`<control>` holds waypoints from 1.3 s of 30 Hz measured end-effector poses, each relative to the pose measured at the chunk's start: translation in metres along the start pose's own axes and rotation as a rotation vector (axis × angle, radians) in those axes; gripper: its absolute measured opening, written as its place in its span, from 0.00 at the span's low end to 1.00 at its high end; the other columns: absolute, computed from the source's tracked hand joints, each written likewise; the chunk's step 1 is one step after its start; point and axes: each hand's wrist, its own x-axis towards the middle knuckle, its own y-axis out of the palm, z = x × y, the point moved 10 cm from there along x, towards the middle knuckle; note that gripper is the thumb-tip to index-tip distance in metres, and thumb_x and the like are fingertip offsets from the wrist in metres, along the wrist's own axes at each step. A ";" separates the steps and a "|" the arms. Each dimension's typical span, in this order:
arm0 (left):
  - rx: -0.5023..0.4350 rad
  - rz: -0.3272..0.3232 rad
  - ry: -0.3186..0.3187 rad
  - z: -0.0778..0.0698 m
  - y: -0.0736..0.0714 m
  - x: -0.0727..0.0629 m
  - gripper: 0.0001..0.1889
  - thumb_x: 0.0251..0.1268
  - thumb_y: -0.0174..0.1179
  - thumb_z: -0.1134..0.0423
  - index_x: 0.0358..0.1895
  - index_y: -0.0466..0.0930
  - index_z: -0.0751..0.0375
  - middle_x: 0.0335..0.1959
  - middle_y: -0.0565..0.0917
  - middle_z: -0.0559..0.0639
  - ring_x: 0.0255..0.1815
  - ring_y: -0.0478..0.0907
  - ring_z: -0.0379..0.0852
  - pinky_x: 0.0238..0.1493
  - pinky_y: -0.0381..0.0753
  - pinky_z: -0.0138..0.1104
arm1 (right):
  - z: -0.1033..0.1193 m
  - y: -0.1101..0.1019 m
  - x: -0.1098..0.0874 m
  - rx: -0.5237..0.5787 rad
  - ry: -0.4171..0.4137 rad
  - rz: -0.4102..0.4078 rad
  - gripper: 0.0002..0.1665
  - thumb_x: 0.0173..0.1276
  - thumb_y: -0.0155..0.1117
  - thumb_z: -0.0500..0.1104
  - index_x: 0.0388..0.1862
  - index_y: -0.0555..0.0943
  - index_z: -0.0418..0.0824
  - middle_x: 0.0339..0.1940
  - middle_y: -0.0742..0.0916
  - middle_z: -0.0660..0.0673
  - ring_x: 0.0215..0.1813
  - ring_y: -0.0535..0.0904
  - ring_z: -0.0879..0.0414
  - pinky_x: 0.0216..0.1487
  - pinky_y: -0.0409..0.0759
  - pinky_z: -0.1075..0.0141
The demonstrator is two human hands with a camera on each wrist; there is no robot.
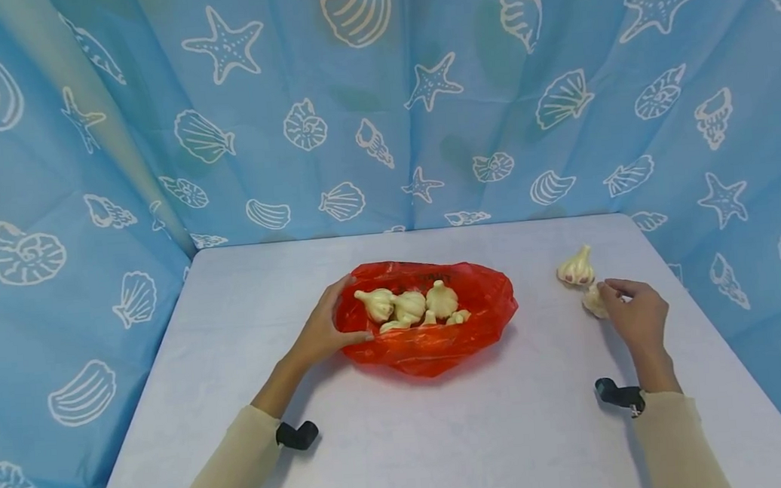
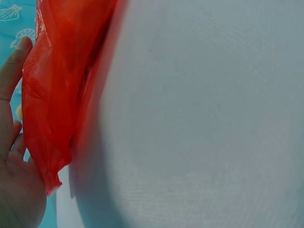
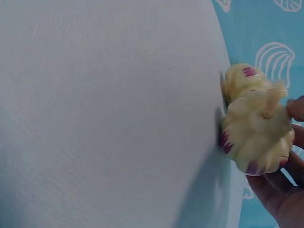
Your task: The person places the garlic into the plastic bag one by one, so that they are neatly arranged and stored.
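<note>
A red plastic bag (image 1: 432,351) lies with its mouth upward near the middle of the table. Inside it several garlic bulbs (image 1: 408,307) show, pale with short stems. My left hand (image 1: 317,334) holds the bag's left end, thumb along the near side and fingers at the far side. At the right, my right hand (image 1: 642,317) pinches a garlic bulb (image 3: 259,130) with purple marks near its base. Just beyond that one sits a second loose bulb (image 1: 576,269), partly hidden behind the held bulb in the right wrist view.
A white cloth covers the table (image 1: 472,435). Blue curtains (image 1: 297,76) with white shells and starfish hang around its back and sides. Each wrist wears a black camera mount, one on the left (image 1: 297,435) and one on the right (image 1: 619,394).
</note>
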 end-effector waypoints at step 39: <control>0.001 0.010 -0.004 0.005 0.002 0.000 0.54 0.47 0.77 0.50 0.76 0.53 0.52 0.72 0.62 0.46 0.72 0.59 0.49 0.61 0.72 0.52 | 0.002 -0.004 -0.034 0.069 0.064 0.134 0.34 0.68 0.62 0.59 0.61 0.78 0.36 0.53 0.84 0.33 0.53 0.79 0.40 0.32 0.77 0.73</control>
